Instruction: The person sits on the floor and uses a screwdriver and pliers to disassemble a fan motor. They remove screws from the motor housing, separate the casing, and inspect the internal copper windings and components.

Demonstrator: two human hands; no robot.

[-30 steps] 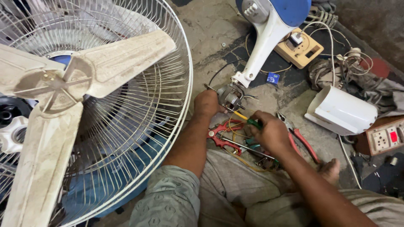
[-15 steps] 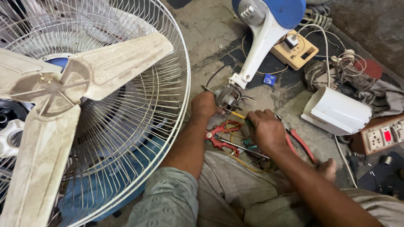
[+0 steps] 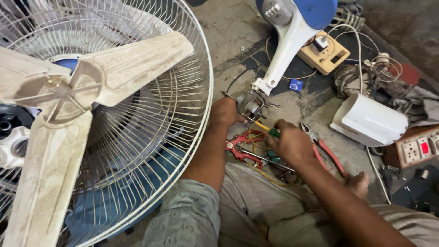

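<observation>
Dusty concrete floor (image 3: 238, 27) lies cluttered with tools and wires. Left hand (image 3: 225, 112) is curled around a small grey fan motor (image 3: 249, 104), holding it down at the foot of a white fan stand (image 3: 288, 45). Right hand (image 3: 292, 144) is closed on a yellow-and-green screwdriver (image 3: 265, 128), its tip at the motor. Red pliers (image 3: 242, 146) lie between the wrists. A big dusty fan cage (image 3: 183, 137) crowds the left forearm; a white housing (image 3: 368, 121) sits beyond the right hand, leaving little free floor.
</observation>
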